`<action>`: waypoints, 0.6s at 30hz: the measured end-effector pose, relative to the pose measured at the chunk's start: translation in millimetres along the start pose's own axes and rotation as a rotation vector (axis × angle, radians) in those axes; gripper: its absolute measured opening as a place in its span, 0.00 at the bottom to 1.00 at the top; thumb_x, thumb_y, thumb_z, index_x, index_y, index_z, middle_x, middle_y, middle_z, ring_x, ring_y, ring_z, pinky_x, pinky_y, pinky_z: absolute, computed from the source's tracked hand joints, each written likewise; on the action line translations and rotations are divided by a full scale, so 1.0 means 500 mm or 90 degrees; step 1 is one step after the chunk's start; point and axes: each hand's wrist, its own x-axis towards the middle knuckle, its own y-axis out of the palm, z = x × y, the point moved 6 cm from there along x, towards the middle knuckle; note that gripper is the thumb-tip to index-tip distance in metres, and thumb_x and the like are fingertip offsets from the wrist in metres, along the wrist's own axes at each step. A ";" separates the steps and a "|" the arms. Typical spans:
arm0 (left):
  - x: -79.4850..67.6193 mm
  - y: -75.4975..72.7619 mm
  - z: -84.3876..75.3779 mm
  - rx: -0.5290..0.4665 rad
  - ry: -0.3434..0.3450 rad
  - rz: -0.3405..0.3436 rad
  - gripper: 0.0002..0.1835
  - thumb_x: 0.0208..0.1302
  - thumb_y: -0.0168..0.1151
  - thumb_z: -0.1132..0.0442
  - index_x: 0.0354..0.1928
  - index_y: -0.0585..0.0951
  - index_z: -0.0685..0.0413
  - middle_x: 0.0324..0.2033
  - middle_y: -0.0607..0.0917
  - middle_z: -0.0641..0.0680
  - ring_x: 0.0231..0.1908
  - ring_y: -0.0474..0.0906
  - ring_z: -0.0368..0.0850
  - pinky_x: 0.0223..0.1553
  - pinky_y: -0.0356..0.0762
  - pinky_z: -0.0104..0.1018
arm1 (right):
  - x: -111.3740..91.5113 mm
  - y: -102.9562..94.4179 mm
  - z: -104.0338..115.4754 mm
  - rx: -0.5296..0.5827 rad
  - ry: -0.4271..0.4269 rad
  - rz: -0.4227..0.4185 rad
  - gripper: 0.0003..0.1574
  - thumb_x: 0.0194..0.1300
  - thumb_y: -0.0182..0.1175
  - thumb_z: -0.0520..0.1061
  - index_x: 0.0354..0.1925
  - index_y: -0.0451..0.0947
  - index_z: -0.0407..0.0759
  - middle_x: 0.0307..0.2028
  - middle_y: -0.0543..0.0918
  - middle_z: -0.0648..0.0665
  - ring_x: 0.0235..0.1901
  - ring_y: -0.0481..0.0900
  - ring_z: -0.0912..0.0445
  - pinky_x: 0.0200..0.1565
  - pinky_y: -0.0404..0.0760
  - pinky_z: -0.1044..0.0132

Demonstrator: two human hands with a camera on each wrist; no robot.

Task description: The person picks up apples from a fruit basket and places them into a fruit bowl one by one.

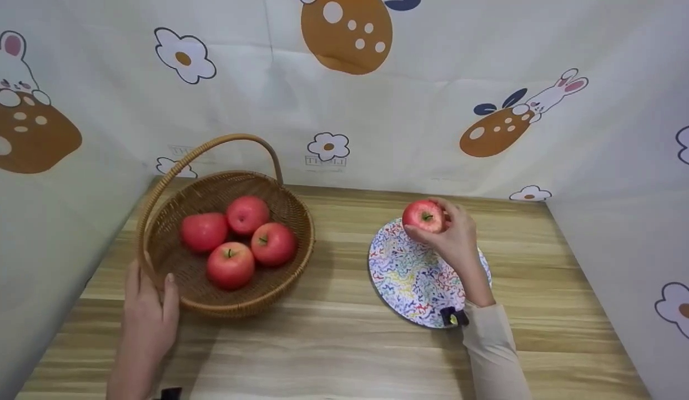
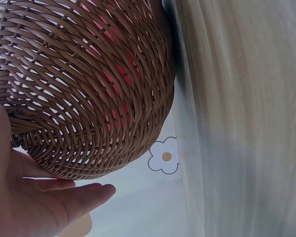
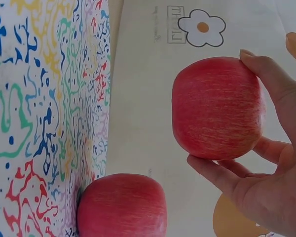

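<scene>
Your right hand (image 1: pixel 458 239) grips apple (image 1: pixel 422 216), right of frame centre, raised off patterned disc (image 1: pixel 400 278). Basket (image 1: pixel 239 308) lies well apart, leftward in frame, your left hand (image 1: pixel 150 316) gripping it. Second apple (image 3: pixel 123 207) on disc: right hand nearer.

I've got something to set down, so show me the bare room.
The table is free between basket and patterned plate, and right of the plate toward the right wall. Crowded: the basket, with four apples; the plate's far part, where one apple rests and the right fingers hold another apple.
</scene>
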 end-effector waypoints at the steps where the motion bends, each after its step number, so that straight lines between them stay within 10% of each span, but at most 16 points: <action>1: 0.000 0.000 0.001 -0.001 0.003 -0.004 0.30 0.79 0.50 0.65 0.77 0.62 0.74 0.72 0.64 0.72 0.73 0.61 0.72 0.67 0.65 0.75 | 0.001 0.000 -0.001 -0.001 -0.001 -0.001 0.48 0.52 0.84 0.47 0.67 0.77 0.33 0.58 0.80 0.30 0.58 0.78 0.38 0.58 0.85 0.44; 18: -0.001 0.004 0.003 0.007 -0.026 0.015 0.31 0.81 0.48 0.63 0.79 0.59 0.70 0.74 0.63 0.70 0.73 0.61 0.73 0.68 0.65 0.74 | 0.027 0.002 -0.019 -0.018 -0.041 -0.006 0.46 0.51 0.85 0.46 0.64 0.79 0.30 0.55 0.83 0.30 0.54 0.80 0.38 0.54 0.84 0.45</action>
